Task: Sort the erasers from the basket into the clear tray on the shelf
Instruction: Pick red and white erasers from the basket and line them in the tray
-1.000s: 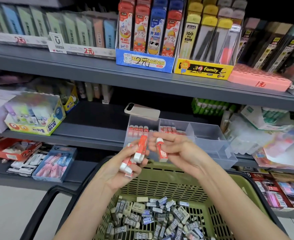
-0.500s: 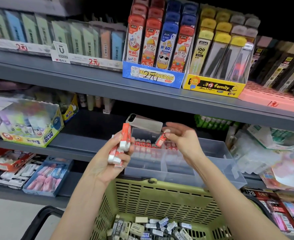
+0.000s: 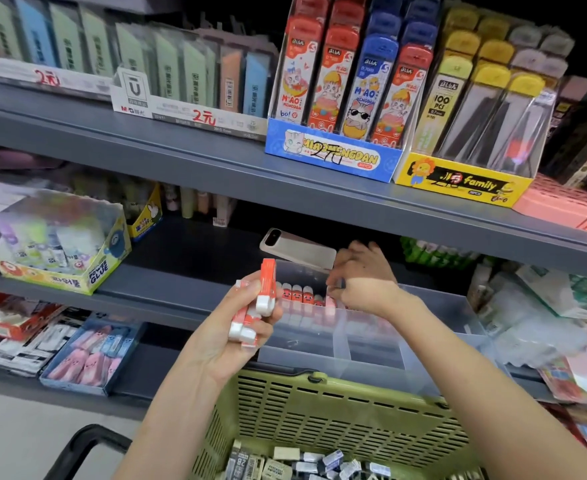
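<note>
On the far left of the grey metal shelf (image 3: 167, 282) stands a yellow cardboard box of glue sticks (image 3: 60, 251). Right of it, the left hand (image 3: 229, 334) is raised in front of the shelf, its fingers wrapped round a bundle of orange-and-white erasers (image 3: 263, 292) held upright. Just beyond is the clear plastic tray (image 3: 371, 344) on the shelf, with a row of orange-and-white erasers (image 3: 297, 294) standing in its far left compartment. A beige phone (image 3: 299, 249) lies on the tray's far edge. The right hand (image 3: 364, 282) reaches into the tray at the row's right end, fingers curled down; it is too blurred to tell whether they hold anything. Nearest, the green plastic basket (image 3: 337, 403) holds loose grey-sleeved erasers (image 3: 305, 462).
</note>
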Demonstrator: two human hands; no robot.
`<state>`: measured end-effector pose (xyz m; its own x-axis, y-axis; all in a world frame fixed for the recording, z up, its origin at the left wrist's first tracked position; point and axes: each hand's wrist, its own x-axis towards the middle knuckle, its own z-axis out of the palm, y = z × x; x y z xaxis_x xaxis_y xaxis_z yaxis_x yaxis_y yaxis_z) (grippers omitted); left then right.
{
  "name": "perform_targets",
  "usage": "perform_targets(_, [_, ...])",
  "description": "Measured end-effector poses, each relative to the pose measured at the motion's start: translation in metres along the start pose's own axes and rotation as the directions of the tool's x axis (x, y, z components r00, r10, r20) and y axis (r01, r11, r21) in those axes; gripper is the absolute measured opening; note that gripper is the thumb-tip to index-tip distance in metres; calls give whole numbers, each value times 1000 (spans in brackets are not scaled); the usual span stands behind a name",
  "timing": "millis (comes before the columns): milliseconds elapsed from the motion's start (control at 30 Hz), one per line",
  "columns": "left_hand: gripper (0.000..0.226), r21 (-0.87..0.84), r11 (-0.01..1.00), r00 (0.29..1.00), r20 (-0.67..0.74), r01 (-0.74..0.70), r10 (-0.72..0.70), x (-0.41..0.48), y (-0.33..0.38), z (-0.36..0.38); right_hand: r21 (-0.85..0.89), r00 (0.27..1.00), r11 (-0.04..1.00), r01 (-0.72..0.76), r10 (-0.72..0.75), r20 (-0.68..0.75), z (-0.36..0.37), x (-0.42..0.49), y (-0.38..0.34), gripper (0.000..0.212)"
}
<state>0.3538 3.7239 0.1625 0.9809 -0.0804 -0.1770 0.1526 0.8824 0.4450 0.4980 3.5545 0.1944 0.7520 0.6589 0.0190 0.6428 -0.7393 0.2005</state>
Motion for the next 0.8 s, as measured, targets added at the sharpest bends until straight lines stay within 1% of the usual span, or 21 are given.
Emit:
perform_targets(67, [53, 25, 1000, 1000, 16, -15, 15, 1, 0, 0, -197, 996, 976, 92, -90, 22, 0, 2, -3, 29])
perform_targets(100, [53, 31, 999, 1000, 20, -20, 19, 1, 0, -1, -257, 994, 960, 110, -105, 34, 1, 4, -4, 31])
perform_targets(167, [54, 42, 999, 999, 25, -28, 27, 1, 0, -2, -318, 996, 944, 86, -73, 54, 0, 4, -8, 33])
perform_targets(200, [55, 51, 998, 999, 23, -32, 31, 1, 0, -2, -321, 998, 946, 55, -43, 46, -3, 1, -11, 34])
perform_targets(233, [55, 63, 997, 999, 17, -37, 36, 1, 0, -2, -271, 1000, 962, 18, -20, -4, -5, -2, -12, 33])
perform_targets(267, [54, 77, 996, 999, 10, -43, 42, 1, 0, -3, -146, 995, 989, -15, 0, -103, -8, -6, -14, 31])
perform_targets(300, [52, 97, 994, 999, 4, -50, 50, 1, 0, -3, 89, 977, 995, -34, 52, -208, -13, -11, -18, 27])
perform_targets(333, [47, 123, 991, 998, -1, -57, 58, 2, 0, -4, 412, 958, 911, -1, 119, -259, -18, -17, -22, 23])
perform_targets(367, [44, 154, 986, 998, -6, -60, 62, 2, -1, -4, 693, 965, 718, 72, 125, -230, -26, -23, -29, 20])
perform_targets(400, [44, 182, 981, 998, -5, -59, 61, 2, -1, -4, 829, 974, 537, 158, 52, -219, -37, -31, -37, 24])
perform_targets(433, [48, 206, 977, 999, 1, -54, 55, 1, -1, -3, 852, 969, 467, 235, -41, -245, -44, -39, -45, 33])
perform_targets(467, [51, 224, 973, 999, 13, -49, 47, 1, -1, -3, 805, 951, 508, 307, -131, -280, -48, -44, -50, 41])
perform_targets(500, [51, 237, 970, 999, 27, -48, 43, 1, -1, -3, 705, 923, 598, 382, -207, -325, -51, -46, -54, 46])
perform_targets(533, [51, 244, 968, 998, 44, -51, 42, 0, -2, -4, 572, 887, 687, 448, -260, -381, -53, -47, -58, 46])
perform_targets(567, [51, 244, 968, 997, 58, -56, 43, 0, -1, -4, 453, 850, 744, 491, -295, -437, -54, -46, -60, 45])
perform_targets(600, [53, 238, 969, 997, 65, -58, 43, -1, -1, -5, 375, 812, 764, 525, -319, -488, -55, -44, -61, 42])
perform_targets(667, [56, 215, 975, 997, 61, -53, 41, 0, -2, -5, 266, 738, 766, 585, -367, -567, -53, -42, -63, 40])
perform_targets(733, [56, 162, 986, 999, 30, -34, 30, 0, -2, -4, 165, 674, 772, 614, -405, -617, -49, -40, -64, 38])
perform_targets(800, [47, 61, 998, 999, -29, -22, 24, 1, -2, -4, 99, 657, 790, 606, -426, -623, -43, -39, -64, 32])
